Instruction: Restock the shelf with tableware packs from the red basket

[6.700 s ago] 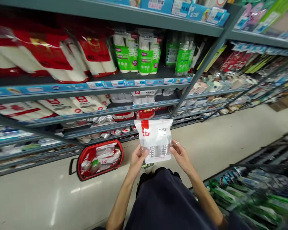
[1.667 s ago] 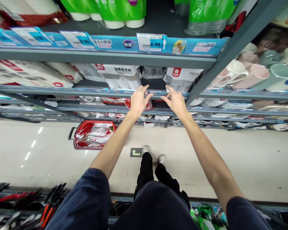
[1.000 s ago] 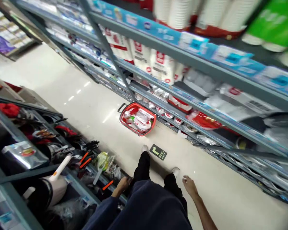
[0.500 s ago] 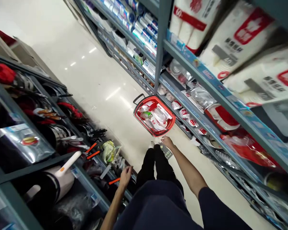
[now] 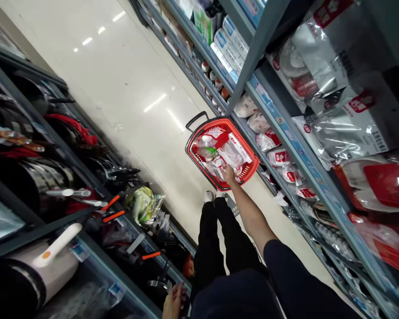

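- R hand (image 5: 229,173): yours, reaching over the near end of the red plastic shopping basket (image 5: 249,173), fingers among or just above the packs; can't tell if they're clasping one, as fingertips blend w/ the wrappers.
- L hand (image 5: 174,302): low in view beside the LH shelving, fingers loosely bent; part. cropped, so can't tell whether anything's in it.
- Basket posn.: on the floor (image 5: 146,79), ahead of your feet, just beside the RH shelving; black loop handle (image 5: 195,118) sticks out at the far end.
- Basket handling (judged): stiff, moderately light shell; packs prob. add some wt. Best hold = loop handle; rim is a 2nd choice, though smooth.
- Packs (judged): clear-and-white plastic packs (image 5: 235,150) look light, thin-walled, slippery & easily crushed. Pinch film at a sealed edge, or cradle from below; don't squeeze the middle.
- Basket form: rounded-corner tub, glossy red, slotted walls, dark edging.
- Contents: crinkled, shiny film w/ red-and-white printing; one small bright green item (image 5: 211,150), too covered to ID.
- Floor: pale, polished, w/ streaks of reflected light.
- RH shelving: grey metal, w/ bagged red-and-white goods (image 5: 279,156) in rows.
- LH shelving: pale saucepan (image 5: 58,266) w/ smooth white handle; orange-handled utensils (image 5: 114,216); crumpled yellow-green wrapping (image 5: 144,206).
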{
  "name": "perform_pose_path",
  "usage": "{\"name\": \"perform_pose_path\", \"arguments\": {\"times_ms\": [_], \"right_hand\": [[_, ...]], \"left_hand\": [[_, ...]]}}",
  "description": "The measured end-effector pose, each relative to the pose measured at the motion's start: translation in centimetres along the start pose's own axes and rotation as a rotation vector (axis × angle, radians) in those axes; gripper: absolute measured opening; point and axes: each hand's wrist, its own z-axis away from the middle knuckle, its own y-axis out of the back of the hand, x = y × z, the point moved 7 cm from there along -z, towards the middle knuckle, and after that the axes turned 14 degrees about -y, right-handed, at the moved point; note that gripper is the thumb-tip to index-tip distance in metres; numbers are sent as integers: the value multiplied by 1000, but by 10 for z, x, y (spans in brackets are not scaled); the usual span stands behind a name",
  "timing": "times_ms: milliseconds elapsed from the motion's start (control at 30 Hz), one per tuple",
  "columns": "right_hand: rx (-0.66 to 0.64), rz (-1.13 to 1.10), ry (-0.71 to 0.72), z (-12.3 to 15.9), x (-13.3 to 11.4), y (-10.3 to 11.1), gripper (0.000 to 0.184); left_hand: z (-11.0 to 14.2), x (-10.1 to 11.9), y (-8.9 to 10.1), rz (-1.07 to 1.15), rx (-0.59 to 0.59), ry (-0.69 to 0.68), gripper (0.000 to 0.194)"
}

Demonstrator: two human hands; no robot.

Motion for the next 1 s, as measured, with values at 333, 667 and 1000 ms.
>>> {"name": "perform_pose_path", "arguments": {"times_ms": [333,667,1000], "right_hand": [[144,-247,143,107,36,113,35],[196,-528,518,398,66,243,22],[731,-677,393,617,154,254,50]], "left_hand": [[-11,176,29,176,83,-363,71],[112,495,64,24,-276,-1245,84],[272,430,-20,-214,-897,-1180,78]]}}
